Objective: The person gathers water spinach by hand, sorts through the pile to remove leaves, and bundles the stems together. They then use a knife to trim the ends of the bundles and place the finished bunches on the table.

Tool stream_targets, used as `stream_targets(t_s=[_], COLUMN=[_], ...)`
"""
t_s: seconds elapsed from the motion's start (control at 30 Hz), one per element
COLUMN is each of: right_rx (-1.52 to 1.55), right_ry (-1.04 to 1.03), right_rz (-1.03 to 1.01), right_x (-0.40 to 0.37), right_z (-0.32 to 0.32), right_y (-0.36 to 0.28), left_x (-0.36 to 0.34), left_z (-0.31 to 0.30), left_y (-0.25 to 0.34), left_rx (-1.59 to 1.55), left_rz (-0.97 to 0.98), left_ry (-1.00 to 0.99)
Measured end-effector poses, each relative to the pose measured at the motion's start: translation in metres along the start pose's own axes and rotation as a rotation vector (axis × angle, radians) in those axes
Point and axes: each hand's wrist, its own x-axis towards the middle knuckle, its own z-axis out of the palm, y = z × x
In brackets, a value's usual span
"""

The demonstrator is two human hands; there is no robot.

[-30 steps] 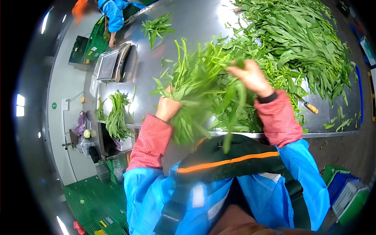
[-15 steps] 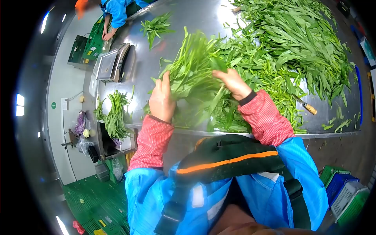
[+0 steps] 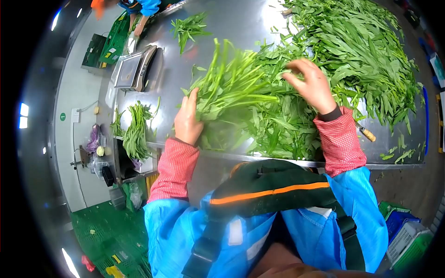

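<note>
My left hand [image 3: 187,119] is closed round the leafy end of a bunch of long-stemmed leafy greens [image 3: 232,85], which look like water spinach. The bunch is held above the metal table, its pale green stems fanning up and to the right. My right hand [image 3: 311,85] is apart from the bunch, over the loose greens, with thumb and fingers spread and nothing seen in it. Under and beside it, cut stems and leaves [image 3: 287,125] cover the table. A large heap of the same greens [image 3: 366,55] lies at the back right.
A weighing scale [image 3: 135,69] stands at the left on the metal table [image 3: 174,78]. Small bunches lie at the left edge [image 3: 137,129] and the back [image 3: 189,28]. A wooden-handled tool [image 3: 367,133] lies at the right. Another person's hand [image 3: 139,28] is near green crates [image 3: 113,41].
My right hand has let go of the bunch and moved right and up, its fingers opening. The left hand keeps its hold, and the stems now spread further right.
</note>
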Motion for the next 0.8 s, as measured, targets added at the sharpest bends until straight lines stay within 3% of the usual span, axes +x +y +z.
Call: stream_targets(t_s=[0.03,0.1,0.23,0.27,0.3,0.4,0.43,0.47,0.5,0.53,0.57,0.63,0.67,0.7,0.73,0.77,0.8], right_rx=[-0.104,-0.166,-0.256,-0.184,-0.182,0.391,0.493,0.647,0.911,0.758,0.606,-0.580,-0.564,-0.252,0.088,0.430,0.544], right_ry=[0.107,0.032,-0.442,-0.364,-0.380,-0.436,-0.400,-0.436,-0.423,-0.366,-0.309,-0.107,-0.148,-0.010,-0.121,-0.228,-0.291], right_rz=[-0.261,-0.408,-0.431,-0.457,-0.414,-0.338,-0.240,0.197,0.217,0.231,0.243,0.002,-0.027,-0.142,0.009,0.162,0.155], right_x=[0.003,0.017,0.020,0.014,0.010,0.007,0.006,0.007,0.011,0.017,0.019,-0.001,-0.002,-0.002,0.000,0.004,0.005], right_z=[0.004,0.017,0.052,0.059,0.056,0.027,0.015,-0.013,-0.028,-0.034,-0.034,-0.008,-0.002,0.010,0.012,0.014,0.027], right_y=[-0.008,-0.020,-0.026,-0.024,-0.024,-0.013,-0.005,-0.011,0.025,0.046,0.057,0.061,0.057,0.054,0.031,0.009,0.003], left_x=[0.003,0.009,0.014,0.014,0.013,0.007,0.006,0.004,0.001,-0.002,-0.010,-0.010,-0.009,-0.006,-0.005,-0.009,-0.017], left_z=[-0.002,-0.005,-0.002,-0.003,-0.004,-0.005,-0.005,-0.003,0.000,0.007,0.026,0.016,0.013,0.004,-0.001,0.006,0.019], left_y=[0.005,0.018,0.027,0.025,0.024,0.015,0.012,0.007,-0.003,-0.015,-0.038,-0.047,-0.041,-0.020,-0.010,-0.017,-0.031], left_rx=[0.005,0.043,0.045,0.067,0.088,0.020,-0.010,-0.087,-0.164,-0.242,-0.461,-0.131,-0.492,-0.852,-1.206,-1.225,-1.244], left_rz=[0.020,0.073,0.120,0.103,0.083,0.032,0.014,0.001,-0.009,-0.016,-0.262,0.117,-0.159,-0.445,-0.742,-0.732,-0.721], left_ry=[-0.030,-0.055,-0.112,-0.151,-0.188,-0.209,-0.213,-0.185,-0.157,-0.128,-0.172,-0.298,-0.360,-0.409,-0.451,-0.475,-0.499])
